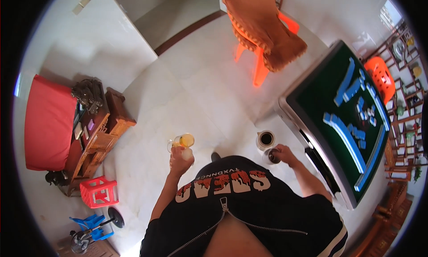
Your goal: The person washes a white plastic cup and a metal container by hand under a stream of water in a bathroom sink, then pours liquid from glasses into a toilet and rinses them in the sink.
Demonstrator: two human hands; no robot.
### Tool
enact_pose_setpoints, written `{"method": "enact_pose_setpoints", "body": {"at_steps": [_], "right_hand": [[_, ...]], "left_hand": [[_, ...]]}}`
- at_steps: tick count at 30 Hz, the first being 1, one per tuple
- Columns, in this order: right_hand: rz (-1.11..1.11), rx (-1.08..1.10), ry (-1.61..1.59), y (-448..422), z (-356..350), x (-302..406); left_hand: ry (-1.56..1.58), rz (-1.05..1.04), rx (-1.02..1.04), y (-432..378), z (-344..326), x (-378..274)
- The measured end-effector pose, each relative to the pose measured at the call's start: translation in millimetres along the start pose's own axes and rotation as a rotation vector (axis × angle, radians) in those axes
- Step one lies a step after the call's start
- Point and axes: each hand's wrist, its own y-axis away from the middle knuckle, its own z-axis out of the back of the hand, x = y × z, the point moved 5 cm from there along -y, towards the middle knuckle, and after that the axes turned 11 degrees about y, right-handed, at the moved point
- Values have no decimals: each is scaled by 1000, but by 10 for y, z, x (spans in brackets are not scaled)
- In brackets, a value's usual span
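Note:
My left hand (181, 160) is closed around clear glassware in front of me. A glass of yellow-orange drink (187, 140) tops this group, with a glass handle (170, 144) showing at its left. A pale, rounded shape (187, 154) by the fingers is too blurred to name. On the other side, my right hand (284, 155) grips a clear glass (269, 156) with something dark in it. Just beyond that sits a spouted vessel of dark liquid (266, 138); whether the same hand supports it, I cannot tell.
At right stands a mahjong table (312, 86) with rows of blue-backed tiles (346, 140). An orange chair (260, 68) under a brown cover (260, 26) is ahead. Leftward are a wooden cabinet (97, 145), a red plastic stool (98, 192) and a standing fan (82, 240).

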Motion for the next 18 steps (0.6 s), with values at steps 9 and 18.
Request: {"method": "enact_pose_setpoints", "body": {"at_steps": [9, 18], "right_hand": [[32, 1, 27, -1766, -77, 1371], [239, 29, 229, -4441, 50, 2800]], "left_hand": [[-2, 9, 77, -1716, 534, 185], [-8, 141, -12, -3782, 841, 452]]}}
